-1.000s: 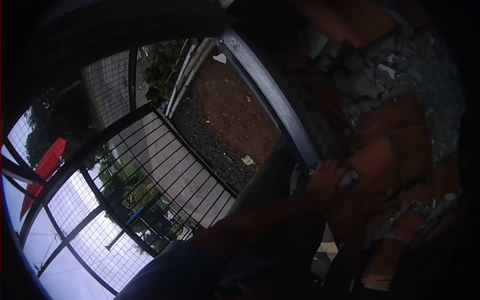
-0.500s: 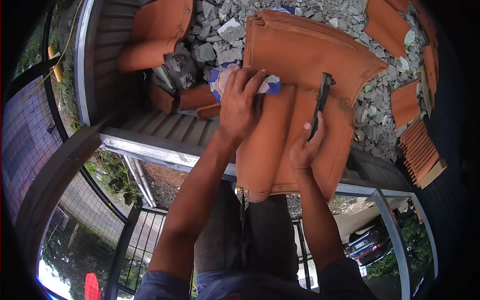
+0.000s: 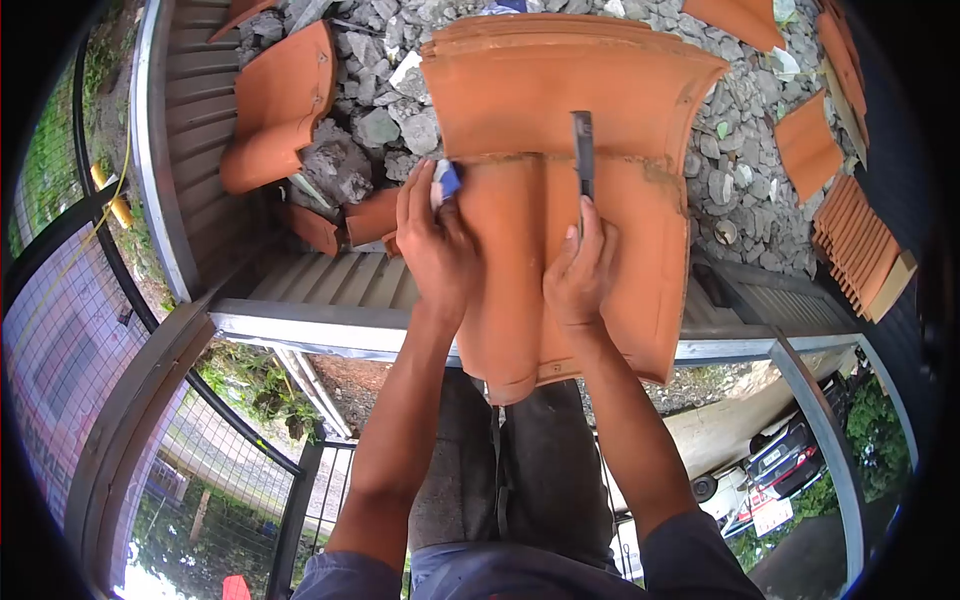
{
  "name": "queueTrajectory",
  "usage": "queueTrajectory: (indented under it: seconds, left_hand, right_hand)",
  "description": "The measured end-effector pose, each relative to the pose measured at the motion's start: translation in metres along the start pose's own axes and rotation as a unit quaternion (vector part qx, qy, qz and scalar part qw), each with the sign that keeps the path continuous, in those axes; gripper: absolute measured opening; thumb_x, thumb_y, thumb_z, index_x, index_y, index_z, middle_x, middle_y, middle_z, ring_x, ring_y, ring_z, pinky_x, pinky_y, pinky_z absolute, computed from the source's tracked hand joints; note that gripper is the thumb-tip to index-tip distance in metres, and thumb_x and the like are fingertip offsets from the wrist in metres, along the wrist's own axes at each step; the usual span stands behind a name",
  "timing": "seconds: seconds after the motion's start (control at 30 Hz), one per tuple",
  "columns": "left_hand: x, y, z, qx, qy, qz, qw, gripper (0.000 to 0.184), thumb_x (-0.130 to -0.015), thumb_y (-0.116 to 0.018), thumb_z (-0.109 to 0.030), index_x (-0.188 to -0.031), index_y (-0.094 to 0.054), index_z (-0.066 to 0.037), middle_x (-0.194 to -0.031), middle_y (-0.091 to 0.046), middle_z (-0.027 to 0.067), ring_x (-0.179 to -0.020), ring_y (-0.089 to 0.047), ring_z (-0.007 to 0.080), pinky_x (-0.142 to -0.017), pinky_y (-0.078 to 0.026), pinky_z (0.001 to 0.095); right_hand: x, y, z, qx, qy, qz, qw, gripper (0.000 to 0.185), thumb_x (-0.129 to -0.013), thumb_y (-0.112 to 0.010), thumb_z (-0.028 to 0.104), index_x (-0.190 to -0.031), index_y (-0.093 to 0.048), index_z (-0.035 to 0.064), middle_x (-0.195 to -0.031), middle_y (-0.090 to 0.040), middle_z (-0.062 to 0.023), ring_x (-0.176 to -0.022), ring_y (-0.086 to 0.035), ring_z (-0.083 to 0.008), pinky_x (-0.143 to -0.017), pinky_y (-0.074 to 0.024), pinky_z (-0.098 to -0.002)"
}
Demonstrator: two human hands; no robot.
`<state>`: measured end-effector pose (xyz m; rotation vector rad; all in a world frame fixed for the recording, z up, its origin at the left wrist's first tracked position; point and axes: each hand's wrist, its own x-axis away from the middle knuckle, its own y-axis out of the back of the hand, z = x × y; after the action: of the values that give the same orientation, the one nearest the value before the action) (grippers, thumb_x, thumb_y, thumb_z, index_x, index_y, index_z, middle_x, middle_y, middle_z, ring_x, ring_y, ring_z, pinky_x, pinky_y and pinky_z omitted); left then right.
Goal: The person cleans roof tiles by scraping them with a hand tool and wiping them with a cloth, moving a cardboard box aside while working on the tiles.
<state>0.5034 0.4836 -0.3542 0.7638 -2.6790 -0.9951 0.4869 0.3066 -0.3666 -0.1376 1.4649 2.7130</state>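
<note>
My left hand [image 3: 435, 240] is closed around a crumpled blue and white rag or wrapper [image 3: 447, 180], at the left edge of an orange roof tile [image 3: 512, 290]. Only part of the crumpled piece shows between the fingers. My right hand [image 3: 582, 265] grips a narrow dark metal tool [image 3: 583, 150] with a slightly wider far end, held over the same tile; its exact kind is unclear. Behind this curved tile, a stack of similar tiles [image 3: 560, 90] lies on the rubble, and a rough seam runs where the two meet.
Grey broken rubble [image 3: 730, 180] surrounds the tiles. A broken tile [image 3: 285, 90] lies at left, a row of stacked tiles [image 3: 860, 240] at right. A metal rail [image 3: 320, 325] crosses in front of my legs. Beyond a mesh fence [image 3: 60, 330] is lower ground; a parked car [image 3: 785, 460] is below right.
My left hand has moved left and down with the crumpled piece, off the tile's seam to its edge. The tool in my right hand has swung more upright. The view has shifted.
</note>
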Motion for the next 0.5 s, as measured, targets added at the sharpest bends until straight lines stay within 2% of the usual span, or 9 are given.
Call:
queueTrajectory:
  seconds: [0.03, 0.07, 0.13, 0.27, 0.3, 0.33, 0.4, 0.43, 0.5]
  left_hand:
    - [-0.004, -0.002, -0.006, -0.085, -0.098, 0.012, 0.992, 0.039, -0.091, -0.066, 0.005, -0.129, -0.065, 0.001, -0.126, -0.069, 0.0198, -0.122, -0.065, 0.0341, -0.106, -0.05, 0.0439]
    - [-0.007, -0.007, -0.007, -0.081, -0.1, 0.014, 0.992, 0.039, -0.091, -0.066, 0.005, -0.129, -0.065, 0.001, -0.126, -0.069, 0.0198, -0.122, -0.065, 0.0341, -0.106, -0.05, 0.0439]
    - [-0.012, -0.013, -0.011, -0.066, -0.161, 0.061, 0.983, 0.056, -0.077, -0.064, 0.012, -0.131, -0.064, -0.001, -0.136, -0.063, 0.0203, -0.134, -0.055, 0.0418, -0.114, -0.044, 0.0533]
    - [-0.022, -0.03, -0.025, -0.15, -0.314, 0.143, 0.927, 0.041, -0.079, -0.067, -0.004, -0.12, -0.069, 0.001, -0.129, -0.067, 0.0163, -0.128, -0.06, 0.0357, -0.115, -0.045, 0.051]
    - [-0.028, -0.04, -0.028, -0.157, -0.333, 0.143, 0.919, 0.031, -0.081, -0.066, -0.012, -0.11, -0.072, 0.0, -0.122, -0.071, 0.0123, -0.123, -0.063, 0.0325, -0.114, -0.046, 0.0478]
    - [-0.034, -0.046, -0.029, -0.15, -0.331, 0.138, 0.922, 0.031, -0.081, -0.066, -0.012, -0.11, -0.072, 0.0, -0.122, -0.071, 0.0123, -0.123, -0.063, 0.0325, -0.114, -0.046, 0.0478]
    - [-0.052, -0.044, -0.031, -0.216, -0.329, 0.265, 0.881, 0.024, -0.079, -0.067, -0.013, -0.101, -0.074, -0.007, -0.115, -0.074, 0.0084, -0.12, -0.066, 0.0284, -0.109, -0.049, 0.0435]
    - [-0.061, -0.04, -0.02, -0.177, -0.319, 0.234, 0.901, 0.016, -0.083, -0.07, -0.016, -0.097, -0.075, -0.011, -0.109, -0.075, 0.0101, -0.104, -0.071, 0.0316, -0.094, -0.056, 0.0443]
    - [-0.073, -0.009, -0.02, -0.151, -0.144, 0.215, 0.954, 0.013, -0.092, -0.069, -0.021, -0.094, -0.075, -0.009, -0.097, -0.074, 0.0148, -0.085, -0.071, 0.038, -0.079, -0.058, 0.0483]
  right_hand:
    - [0.001, 0.001, 0.003, 0.015, 0.014, 0.031, 0.999, 0.041, -0.101, -0.057, 0.002, -0.142, -0.056, 0.0004, -0.116, -0.062, -0.0213, -0.102, -0.064, -0.0414, -0.086, -0.0529, -0.0495]
    - [0.0, 0.001, 0.003, 0.028, 0.028, 0.061, 0.997, 0.042, -0.1, -0.057, 0.001, -0.142, -0.057, 0.0023, -0.115, -0.062, -0.0214, -0.101, -0.063, -0.0417, -0.084, -0.0528, -0.0496]
    - [0.001, 0.002, 0.001, 0.031, 0.039, 0.058, 0.997, 0.045, -0.099, -0.058, 0.0, -0.143, -0.057, 0.0052, -0.115, -0.061, -0.0212, -0.1, -0.063, -0.0418, -0.083, -0.0521, -0.0503]
    - [-0.001, 0.001, 0.01, -0.009, -0.036, 0.028, 0.999, 0.045, -0.099, -0.058, 0.001, -0.144, -0.056, 0.0048, -0.116, -0.061, -0.0212, -0.103, -0.062, -0.0422, -0.086, -0.0509, -0.0516]
    - [0.0, 0.002, 0.008, -0.02, -0.048, 0.02, 0.998, 0.045, -0.099, -0.058, 0.001, -0.144, -0.055, 0.0046, -0.117, -0.06, -0.0214, -0.104, -0.061, -0.0424, -0.088, -0.0506, -0.0519]
    - [0.0, 0.003, 0.006, -0.014, -0.041, 0.02, 0.999, 0.045, -0.099, -0.058, 0.001, -0.144, -0.055, 0.0046, -0.117, -0.06, -0.0214, -0.104, -0.061, -0.0424, -0.088, -0.0506, -0.0519]
    - [0.0, 0.001, 0.004, -0.043, -0.053, 0.015, 0.998, 0.045, -0.1, -0.057, 0.002, -0.144, -0.054, 0.004, -0.118, -0.06, -0.0217, -0.104, -0.061, -0.0425, -0.088, -0.0507, -0.0517]
    - [0.0, 0.001, 0.001, -0.043, -0.035, 0.008, 0.998, 0.044, -0.101, -0.057, 0.003, -0.144, -0.054, 0.0037, -0.117, -0.059, -0.0214, -0.103, -0.061, -0.0421, -0.088, -0.0507, -0.052]
    - [0.001, 0.0, 0.001, -0.052, -0.038, 0.01, 0.998, 0.044, -0.101, -0.057, 0.004, -0.145, -0.054, 0.0037, -0.117, -0.06, -0.0214, -0.103, -0.061, -0.0421, -0.089, -0.0507, -0.052]
